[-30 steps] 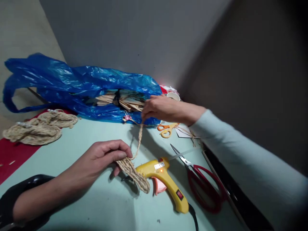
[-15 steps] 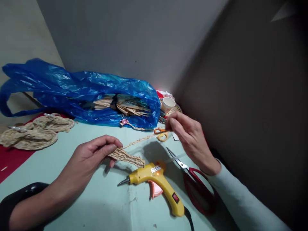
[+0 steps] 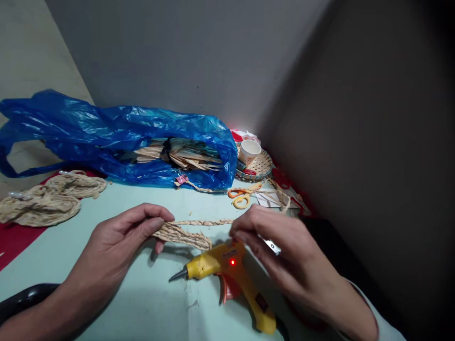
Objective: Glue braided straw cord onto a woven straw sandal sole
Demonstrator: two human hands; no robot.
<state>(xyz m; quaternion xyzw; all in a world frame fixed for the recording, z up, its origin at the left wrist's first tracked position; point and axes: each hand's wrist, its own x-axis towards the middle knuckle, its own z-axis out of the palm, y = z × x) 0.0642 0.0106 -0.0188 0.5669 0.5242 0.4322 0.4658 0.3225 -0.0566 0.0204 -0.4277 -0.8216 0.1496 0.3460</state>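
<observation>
My left hand (image 3: 133, 237) pinches a flat piece of coiled straw braid (image 3: 185, 237) between thumb and fingers. From that piece a loose straw braid strand (image 3: 204, 222) runs nearly level to my right hand (image 3: 280, 251), whose fingers are closed on it. Just below lies a yellow glue gun (image 3: 213, 263), its red light lit and its dark nozzle pointing left. The right hand hovers over the gun's back end and hides most of the red-handled scissors (image 3: 273, 246).
A blue plastic bag (image 3: 117, 125) with dried straw (image 3: 192, 154) lies at the back. Orange-handled scissors (image 3: 241, 201) and a woven basket (image 3: 265, 163) with a paper cup (image 3: 250, 150) are at the back right. Straw braid soles (image 3: 42, 203) rest on red cloth at left.
My right hand has come down and nearer, bringing the strand from a rising slant to almost level. It now covers the red-handled scissors. The left hand keeps its hold.
</observation>
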